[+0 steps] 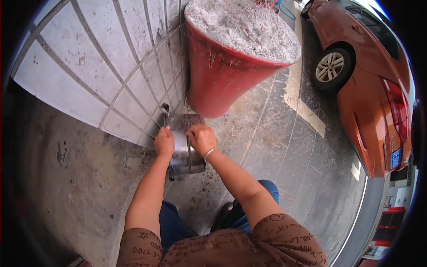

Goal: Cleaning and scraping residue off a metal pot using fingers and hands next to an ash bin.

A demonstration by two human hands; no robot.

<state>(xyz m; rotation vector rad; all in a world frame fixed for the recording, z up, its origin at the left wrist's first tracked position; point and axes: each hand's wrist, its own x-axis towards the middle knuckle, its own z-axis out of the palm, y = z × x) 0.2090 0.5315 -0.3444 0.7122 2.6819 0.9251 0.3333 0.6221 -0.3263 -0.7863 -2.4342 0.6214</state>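
Observation:
In front of me, low by the tiled wall, is a shiny, curved metal housing (180,169). Its far part looks dark and smeared. My left hand (164,142) grips its left edge with the thumb up. On the right side of the metal, my right hand (202,138) lies with curled fingers; motion blurs them, and whether they hold anything is hidden. A bracelet circles that wrist. A small black knob-like piece (165,106) shows just beyond my left hand, and another dark piece (171,179) sits at the near corner.
Right beyond the housing stands a large red planter (230,73) filled with grey ash-like debris. White tiles cover the wall (110,66) at left. An orange car (363,83) is parked at right, beside a painted line (305,115) on the stained paving (260,133).

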